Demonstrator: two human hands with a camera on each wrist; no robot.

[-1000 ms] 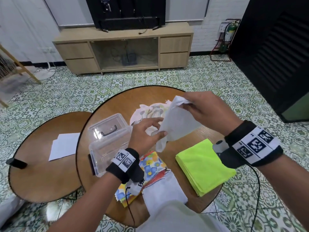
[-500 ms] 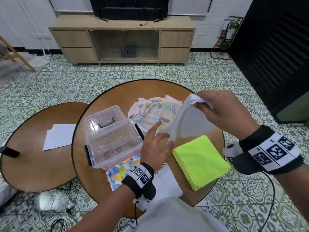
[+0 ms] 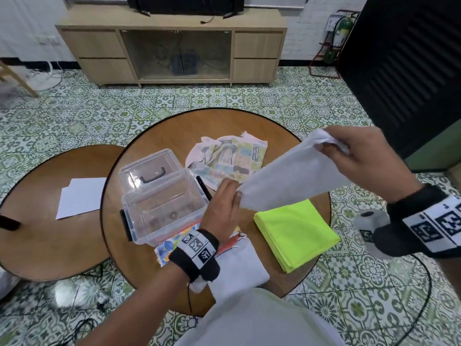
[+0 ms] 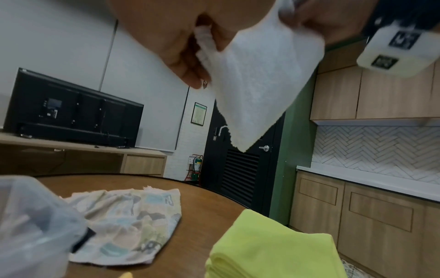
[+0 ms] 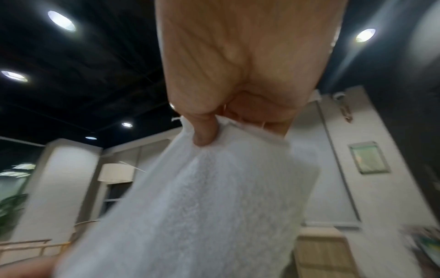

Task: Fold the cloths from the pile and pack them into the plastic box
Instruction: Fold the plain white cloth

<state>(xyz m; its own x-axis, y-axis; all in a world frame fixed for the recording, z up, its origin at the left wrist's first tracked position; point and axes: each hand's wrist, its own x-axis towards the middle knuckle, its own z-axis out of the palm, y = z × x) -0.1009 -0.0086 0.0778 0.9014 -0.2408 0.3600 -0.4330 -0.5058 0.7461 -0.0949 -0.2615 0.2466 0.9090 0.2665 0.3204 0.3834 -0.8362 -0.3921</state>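
Head view: left hand [image 3: 220, 208] and right hand [image 3: 361, 158] pinch white cloth [image 3: 291, 182] taut

left hand [image 3: 222, 208] low, fingers pinching cloth [image 3: 287, 181] | right hand [image 3: 361, 158] raised, thumb and fingers pinching its other end

Round wooden table [image 3: 159, 265]; second round wooden table [image 3: 47, 243] just beside it, bearing white paper sheets [image 3: 81, 197]. Light wood TV cabinet [image 3: 172, 43] against far wall, television [image 3: 184, 3] on top. Red-framed fire extinguisher [image 3: 335, 41]. Green patterned floor tiles [image 3: 124, 113].
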